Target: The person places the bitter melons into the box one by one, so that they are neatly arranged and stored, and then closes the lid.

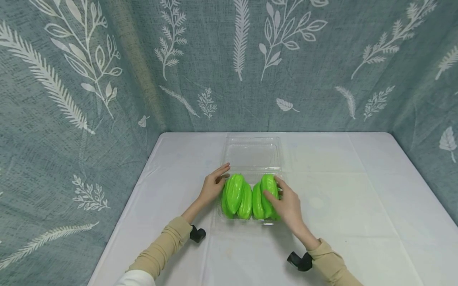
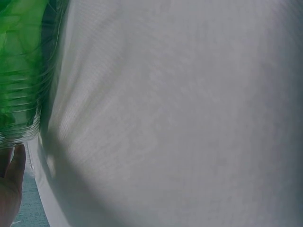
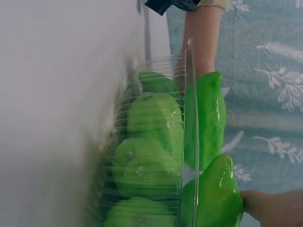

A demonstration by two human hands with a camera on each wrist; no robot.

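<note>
A clear plastic clamshell box point(image 1: 268, 223) holds several glossy bright green ridged fruits point(image 1: 235, 194), perhaps star fruit; their exact kind is unclear. At the box's right side, my right hand point(image 1: 289, 204) grips the upper green ridged fruit point(image 1: 269, 186) between thumb and fingers. The right wrist view shows that fruit point(image 3: 218, 196) above the box rim point(image 3: 195, 142), a digit against it. My left hand point(image 1: 212, 187) is at the box's left edge, fingers extended toward the hinge. In the left wrist view, its fingertip point(image 2: 19, 156) is against or very near the box end.
The box's transparent lid point(image 1: 252, 155) lies folded back, away from me. Under everything is a white-covered table point(image 1: 343, 198). Patterned blue-green curtains point(image 1: 214, 107) hang behind and at both sides. Black devices point(image 1: 300, 261) are fixed at the wrists.
</note>
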